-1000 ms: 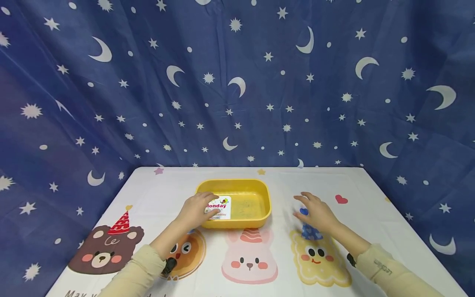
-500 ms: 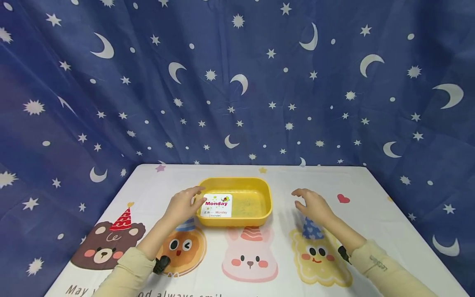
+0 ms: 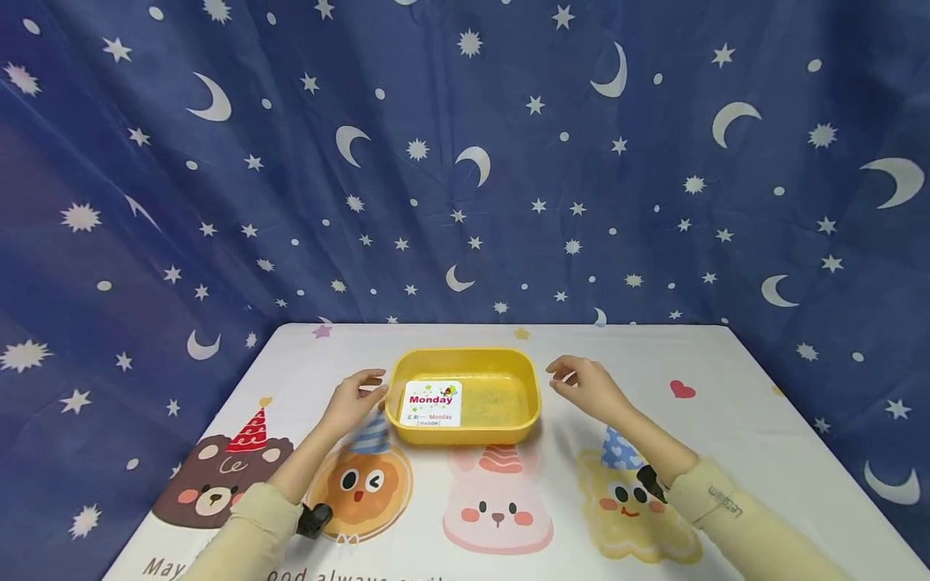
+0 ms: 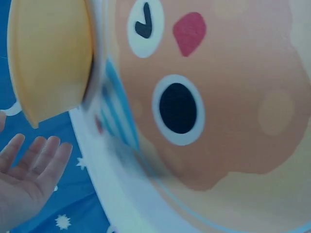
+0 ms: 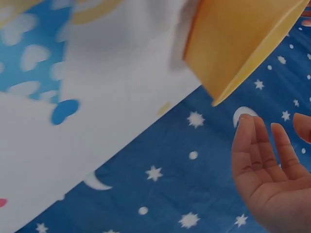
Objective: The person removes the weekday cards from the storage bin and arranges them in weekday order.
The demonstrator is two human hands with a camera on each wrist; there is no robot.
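A yellow tray [image 3: 465,436] stands upright on the white table [image 3: 617,347], between the person's two hands. A printed card marked "Monday" [image 3: 432,403] lies in its left part, face up. The left hand [image 3: 353,399] is beside the tray's left end, thumb parted from the fingers and nothing between them; the left wrist view shows the fingertips just apart from the wall. The right hand [image 3: 587,391] is near the opposite end, likewise holding nothing, its fingers lightly bent and the thumb set apart. The tray appears to be thin-walled plastic, hence probably light, stiff and not readily broken (its smooth sides may prove a little slippery). The short end walls, just below the rim, seem the best hold, one hand at each, with even pressure. A level carry would be advisable, since the loose card could slide if the tray tilted.
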